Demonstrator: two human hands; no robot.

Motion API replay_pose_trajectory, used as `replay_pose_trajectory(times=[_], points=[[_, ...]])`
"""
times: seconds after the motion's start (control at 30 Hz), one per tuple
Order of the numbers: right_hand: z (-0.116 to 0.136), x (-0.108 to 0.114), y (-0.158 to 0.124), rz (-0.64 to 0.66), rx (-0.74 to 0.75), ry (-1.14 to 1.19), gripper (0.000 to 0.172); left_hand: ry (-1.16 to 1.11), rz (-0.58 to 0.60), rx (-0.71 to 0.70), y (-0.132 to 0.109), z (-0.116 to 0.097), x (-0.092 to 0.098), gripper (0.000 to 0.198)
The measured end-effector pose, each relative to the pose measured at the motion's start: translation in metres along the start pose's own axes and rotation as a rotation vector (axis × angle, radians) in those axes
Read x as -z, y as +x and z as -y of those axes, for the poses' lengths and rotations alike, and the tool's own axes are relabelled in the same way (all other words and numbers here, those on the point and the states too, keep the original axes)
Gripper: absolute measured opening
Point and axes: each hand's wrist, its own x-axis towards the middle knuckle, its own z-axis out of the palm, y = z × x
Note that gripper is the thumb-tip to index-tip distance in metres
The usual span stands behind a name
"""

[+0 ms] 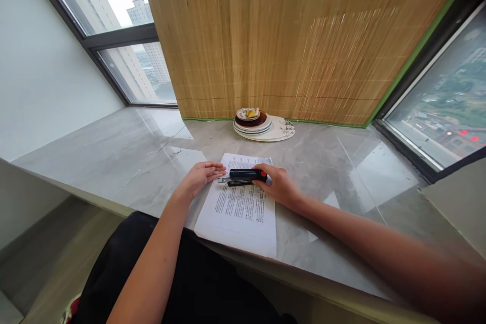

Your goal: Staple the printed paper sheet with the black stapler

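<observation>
- And there's the black stapler [247,175], lying crosswise above the upper part of the printed sheet [237,228]; whether it rests on the paper or is held just over it, I cannot tell.
- The right hand [280,186] has it, thumb on the near side and fingers on the far side, pinching the end with the red patch.
- At the opposite end a silvery metal strip [223,180] pokes out, pointing towards the left hand.
- Here's the left hand [200,177], fingers stretched out and lying close together, gripping nothing that shows, right by that strip at the sheet's left edge; contact is too close to call.
- The sheet lies on a glossy grey ledge [311,162], its lower edge at the ledge's front, above the person's dark trousers [228,283].
- Further back, stacked plates [268,126] sit on an oval white board [286,130], a small patterned plate [243,113] on top.
- Behind them hangs a wooden slatted blind [266,35], windows on both sides.
</observation>
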Motion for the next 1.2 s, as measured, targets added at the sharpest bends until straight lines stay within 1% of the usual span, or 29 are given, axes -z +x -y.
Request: replay_pose_trajectory(times=[0.07,0.17,0.23,0.33,0.4,0.47,0.63,0.77,0.83,0.9,0.97,1.0,1.03,1.1,1.17,1.2], points=[[0.001,0.000,-0.004,-0.050,0.061,-0.027,0.027,-0.010,0.033,0.031,-0.001,-0.001,-0.001,0.021],[0.004,0.002,-0.008,-0.191,0.208,-0.045,0.026,-0.051,0.075,0.077,-0.002,-0.001,-0.001,0.025],[0.007,0.005,-0.009,-0.251,0.295,-0.063,0.030,-0.104,0.144,0.106,-0.002,-0.001,0.000,0.027],[0.010,0.008,-0.009,-0.303,0.402,-0.111,0.037,-0.188,0.272,0.135,-0.002,-0.001,0.001,0.028],[0.012,0.010,-0.009,-0.322,0.463,-0.150,0.038,-0.211,0.299,0.137,-0.003,-0.001,0.000,0.028],[0.014,0.012,-0.011,-0.325,0.510,-0.201,0.037,-0.219,0.301,0.133,-0.004,-0.002,0.000,0.028],[0.020,0.016,-0.015,-0.325,0.622,-0.330,0.030,-0.229,0.326,0.119,-0.006,-0.005,0.000,0.028],[0.023,0.020,-0.020,-0.274,0.691,-0.410,0.025,-0.215,0.302,0.111,-0.005,-0.003,0.000,0.026],[0.021,0.022,-0.023,-0.232,0.694,-0.459,0.026,-0.224,0.296,0.107,-0.005,-0.001,0.000,0.026],[0.018,0.022,-0.027,-0.162,0.680,-0.466,0.030,-0.230,0.302,0.096,-0.004,0.000,0.000,0.025],[0.014,0.019,-0.030,-0.100,0.635,-0.395,0.034,-0.222,0.302,0.080,-0.005,0.000,-0.001,0.024],[0.012,0.017,-0.030,-0.097,0.598,-0.337,0.035,-0.216,0.295,0.075,-0.005,0.000,-0.001,0.024],[0.011,0.014,-0.029,-0.120,0.550,-0.273,0.035,-0.211,0.285,0.074,-0.005,0.000,-0.001,0.024],[0.011,0.010,-0.023,-0.235,0.424,-0.154,0.031,-0.216,0.257,0.074,-0.004,0.000,-0.001,0.023],[0.013,0.008,-0.015,-0.354,0.251,-0.068,0.022,-0.233,0.211,0.065,-0.004,-0.001,0.000,0.021],[0.013,0.008,-0.011,-0.393,0.151,-0.032,0.017,-0.241,0.178,0.053,-0.003,-0.001,0.000,0.020]])
